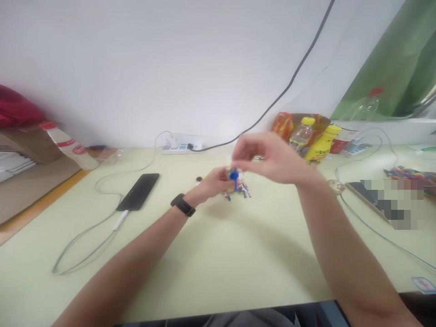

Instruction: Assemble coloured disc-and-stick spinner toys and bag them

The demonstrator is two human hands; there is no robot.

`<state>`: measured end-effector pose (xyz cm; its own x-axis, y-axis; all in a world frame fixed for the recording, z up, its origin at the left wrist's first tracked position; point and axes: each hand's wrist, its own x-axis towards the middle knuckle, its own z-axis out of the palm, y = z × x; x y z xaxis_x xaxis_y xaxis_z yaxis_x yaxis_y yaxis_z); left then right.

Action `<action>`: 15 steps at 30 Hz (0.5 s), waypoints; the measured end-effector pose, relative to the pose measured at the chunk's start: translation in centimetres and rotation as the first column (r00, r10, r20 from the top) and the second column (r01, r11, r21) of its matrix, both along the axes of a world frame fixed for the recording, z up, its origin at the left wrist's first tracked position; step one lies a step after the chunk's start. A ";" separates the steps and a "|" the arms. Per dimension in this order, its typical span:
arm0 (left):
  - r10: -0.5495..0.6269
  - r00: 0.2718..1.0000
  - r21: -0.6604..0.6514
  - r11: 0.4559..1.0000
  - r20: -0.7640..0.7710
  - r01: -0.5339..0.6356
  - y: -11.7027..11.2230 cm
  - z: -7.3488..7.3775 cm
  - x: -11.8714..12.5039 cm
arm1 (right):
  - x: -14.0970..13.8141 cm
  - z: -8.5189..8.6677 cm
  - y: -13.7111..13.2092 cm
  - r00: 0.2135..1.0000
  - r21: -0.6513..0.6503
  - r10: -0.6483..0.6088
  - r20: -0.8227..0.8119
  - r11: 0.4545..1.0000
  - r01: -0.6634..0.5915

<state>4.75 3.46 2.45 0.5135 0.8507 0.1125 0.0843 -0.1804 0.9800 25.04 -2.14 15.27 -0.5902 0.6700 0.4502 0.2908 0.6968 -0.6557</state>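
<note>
My left hand [211, 182], with a dark watch [183, 205] on its wrist, is curled round a small clear container [235, 178] of coloured pins above the pale table [218, 254]. Just above it, my right hand [269, 156] pinches a small blue pin [234, 176] between thumb and fingertips, at the container's top. A few coloured pins [243, 193] show below the hands; whether they lie on the table or in the container I cannot tell.
A black phone [138, 191] on a white charging cable [85, 240] lies to the left. A power strip [180, 144] sits by the wall. Bottles [318, 144] and a red bag [284, 123] stand at the back right. Another device [371, 197] and cables lie at the right.
</note>
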 end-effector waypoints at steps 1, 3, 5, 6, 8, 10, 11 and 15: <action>-0.030 0.999 -0.020 0.999 -0.017 0.029 -0.2 0.0 0.2 | 0.6 0.2 0.1 0.991 0.068 -0.092 -0.099 0.993 0.099; -0.067 0.997 -0.048 0.997 -0.041 0.065 -0.6 -0.1 0.5 | 1.4 0.3 0.6 0.946 0.146 -0.228 -0.232 0.953 0.266; -0.058 0.997 -0.046 0.997 -0.046 0.055 -0.8 -0.1 0.6 | 2.0 -0.1 1.2 0.913 0.189 -0.303 -0.273 0.914 0.360; -0.054 0.997 -0.048 0.998 -0.049 0.051 -0.8 0.0 0.7 | 2.2 -0.3 1.5 0.906 0.207 -0.326 -0.270 0.899 0.385; -0.051 0.997 -0.056 0.997 -0.055 0.048 -0.8 0.0 0.7 | 2.3 -0.6 2.1 0.899 0.235 -0.358 -0.253 0.878 0.416; -0.053 0.997 -0.057 0.997 -0.051 0.050 -0.8 0.1 0.7 | 2.3 -0.8 2.3 0.899 0.251 -0.375 -0.226 0.869 0.426; -0.054 0.997 -0.052 0.997 -0.046 0.052 -0.9 0.2 0.7 | 2.3 -0.8 2.4 0.905 0.250 -0.379 -0.195 0.873 0.419; -0.062 0.998 -0.028 0.998 -0.020 0.061 -1.1 0.4 0.7 | 2.4 -1.1 2.3 0.934 0.196 -0.355 0.046 0.920 0.340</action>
